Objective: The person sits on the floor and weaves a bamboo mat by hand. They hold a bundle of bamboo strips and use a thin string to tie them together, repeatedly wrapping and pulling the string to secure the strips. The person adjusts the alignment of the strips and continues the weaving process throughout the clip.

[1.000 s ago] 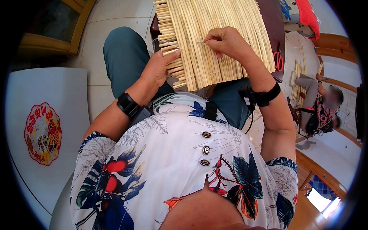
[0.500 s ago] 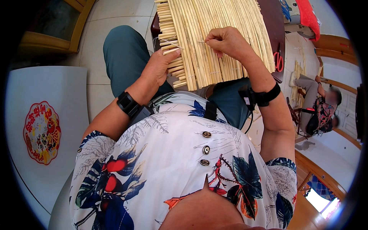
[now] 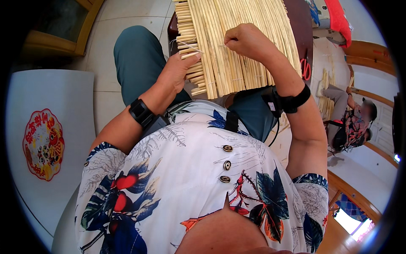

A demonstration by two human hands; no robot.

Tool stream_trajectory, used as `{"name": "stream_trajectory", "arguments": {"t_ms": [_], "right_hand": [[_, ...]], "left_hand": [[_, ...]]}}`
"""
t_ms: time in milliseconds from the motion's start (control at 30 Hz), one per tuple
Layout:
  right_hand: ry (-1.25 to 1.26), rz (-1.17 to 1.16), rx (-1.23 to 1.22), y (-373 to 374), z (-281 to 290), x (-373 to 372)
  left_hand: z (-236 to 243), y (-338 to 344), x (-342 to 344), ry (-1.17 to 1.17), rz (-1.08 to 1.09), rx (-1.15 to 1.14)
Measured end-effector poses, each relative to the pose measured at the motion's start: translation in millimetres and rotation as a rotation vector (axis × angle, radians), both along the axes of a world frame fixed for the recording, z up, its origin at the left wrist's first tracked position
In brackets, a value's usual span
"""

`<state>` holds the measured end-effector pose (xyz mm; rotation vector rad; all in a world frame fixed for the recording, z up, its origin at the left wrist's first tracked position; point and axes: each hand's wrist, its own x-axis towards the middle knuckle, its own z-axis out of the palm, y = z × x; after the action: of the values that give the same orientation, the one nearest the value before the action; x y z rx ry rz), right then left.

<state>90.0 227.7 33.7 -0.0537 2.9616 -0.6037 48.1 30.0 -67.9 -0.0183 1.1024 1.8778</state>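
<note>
A mat of pale straw-coloured stalks [image 3: 237, 76], bound with rows of thin string, lies over my lap and a dark table. My left hand [image 3: 179, 70] is closed on its left edge, the thumb pressed over the stalk ends. A loose white string [image 3: 189, 45] crosses the stalks just above that thumb. Over the middle of the mat, my right hand [image 3: 247, 42] is bent into a pinch. A short bit of string leads to its fingertips; the rest is hidden by the fingers. Red-handled scissors [image 3: 305, 69] lie on the table beside the mat's right edge.
The dark table [image 3: 303, 25] shows along the mat's right side. A white cabinet [image 3: 80, 127] with a colourful sticker stands at left. At far right another person [image 3: 353, 120] sits near loose stalks [image 3: 326, 95] on the floor.
My right hand has shifted slightly left and up, its fingers curling more closely together. My left hand keeps its hold on the mat's edge.
</note>
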Motion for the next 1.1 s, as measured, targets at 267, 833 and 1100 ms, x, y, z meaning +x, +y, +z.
{"name": "stream_trajectory", "arguments": {"t_ms": [267,833,1100], "right_hand": [[-0.015,0.095,0.231,-2,-4,-16],[0.06,0.016,0.188,0,-18,-8],[0.053,0.051,0.277,-9,-18,-8]], "left_hand": [[-6,0,-2,-0.017,-0.006,0.01],[-7,0,0,0.03,-0.005,0.019],[-5,-3,2,0.102,-0.032,0.014]]}}
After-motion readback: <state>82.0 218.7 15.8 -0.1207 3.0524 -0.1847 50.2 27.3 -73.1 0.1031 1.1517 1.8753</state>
